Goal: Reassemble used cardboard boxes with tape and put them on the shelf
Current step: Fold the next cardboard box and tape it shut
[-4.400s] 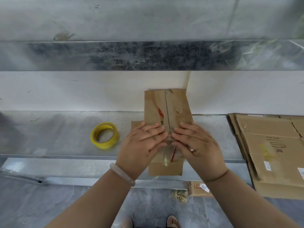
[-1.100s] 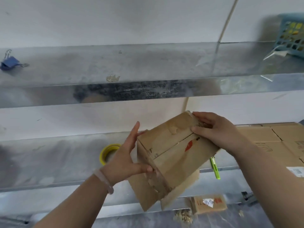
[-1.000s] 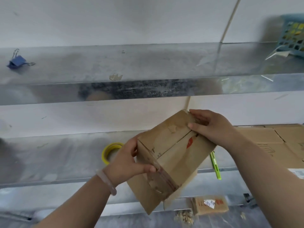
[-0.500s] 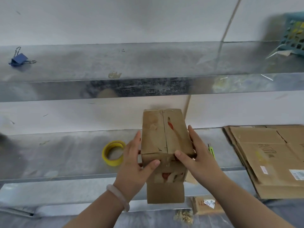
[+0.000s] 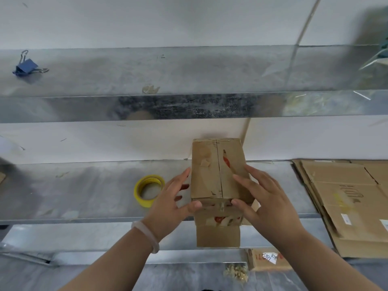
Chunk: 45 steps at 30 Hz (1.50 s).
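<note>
Cardboard box [image 5: 217, 175]: creased, oblong, on metal shelf [image 5: 84, 192].

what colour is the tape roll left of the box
Yellow. The tape roll lies on the metal shelf, seen in the head view.

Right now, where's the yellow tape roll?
Head view, left of centre: the yellow tape roll lies flat on the metal shelf, just left of the left hand at the cardboard box.
</note>
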Motion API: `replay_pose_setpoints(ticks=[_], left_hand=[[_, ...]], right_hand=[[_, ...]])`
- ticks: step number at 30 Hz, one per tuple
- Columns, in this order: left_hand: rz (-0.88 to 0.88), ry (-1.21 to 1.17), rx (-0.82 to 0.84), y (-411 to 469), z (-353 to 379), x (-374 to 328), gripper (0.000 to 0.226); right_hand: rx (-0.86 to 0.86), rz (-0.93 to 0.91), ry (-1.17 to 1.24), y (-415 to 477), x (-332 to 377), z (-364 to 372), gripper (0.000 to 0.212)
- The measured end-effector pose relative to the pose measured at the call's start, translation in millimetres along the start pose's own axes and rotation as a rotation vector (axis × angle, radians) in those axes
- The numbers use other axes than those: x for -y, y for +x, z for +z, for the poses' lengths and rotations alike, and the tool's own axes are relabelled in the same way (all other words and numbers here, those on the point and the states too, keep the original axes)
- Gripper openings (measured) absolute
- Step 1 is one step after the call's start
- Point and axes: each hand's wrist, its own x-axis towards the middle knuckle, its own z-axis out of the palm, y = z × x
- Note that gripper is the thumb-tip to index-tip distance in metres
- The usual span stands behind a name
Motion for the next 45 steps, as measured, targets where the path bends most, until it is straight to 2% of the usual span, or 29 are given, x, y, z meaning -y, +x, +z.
replay_pose_setpoints(ticks=[3, 5, 6, 10, 13, 16, 19, 24, 27, 31, 34, 37, 45], left_hand=[[-0.053, 0.136, -0.175, -10.6, -19.4, 24.4, 0.071], [-0.138, 0.345, -0.307, -12.4, -33.6, 49.1, 0.061], [-0.183, 0.463, -0.321, -11.1, -39.9, 60.3, 0.057], [-0.344, 0.909, -0.093, -7.4, -54.1, 94.5, 0.052], [-0.250, 1.005, -0.041, -7.4, -61.8, 103.0, 0.034], [-0.008, 0.947, -0.175, -7.5, -73.3, 102.7, 0.019], [0.216, 0.661, -0.211, -12.3, -84.8, 69.1, 0.022], [0.424, 0.473, -0.194, -24.0, -96.2, -8.4, 0.021], [0.449, 0.435, -0.160, -26.3, -93.8, -35.5, 0.020], [0.430, 0.408, -0.166, -26.5, -89.1, -46.5, 0.022], [0.410, 0.420, -0.176, -23.3, -85.3, -52.6, 0.022], [0.423, 0.436, -0.143, -20.2, -80.2, -57.9, 0.026], [0.431, 0.462, -0.128, -17.2, -72.0, -67.6, 0.029]], right_hand=[[-0.014, -0.051, 0.003, -1.8, 1.6, 0.1, 0.054], [-0.018, -0.084, -0.010, -0.9, 8.4, -1.6, 0.055], [-0.012, -0.108, -0.035, -0.8, 12.6, -2.3, 0.056], [-0.013, -0.159, -0.112, 0.7, 30.6, -1.8, 0.054], [-0.005, -0.161, -0.120, 3.3, 40.3, 2.6, 0.052], [-0.018, -0.197, -0.094, 9.8, 51.0, 7.4, 0.049], [-0.037, -0.227, -0.022, 21.1, 68.0, 8.0, 0.045], [0.149, -0.096, 0.140, 48.8, 104.7, 5.7, 0.050], [0.157, 0.030, 0.257, 58.0, 111.8, 7.0, 0.046], [0.035, 0.154, 0.461, 55.2, 111.1, -0.1, 0.023], [0.065, 0.204, 0.529, 51.3, 109.8, -4.6, 0.009], [0.086, 0.271, 0.615, 51.5, 107.7, -8.5, 0.016], [0.093, 0.264, 0.558, 53.6, 96.8, -16.8, 0.014]])
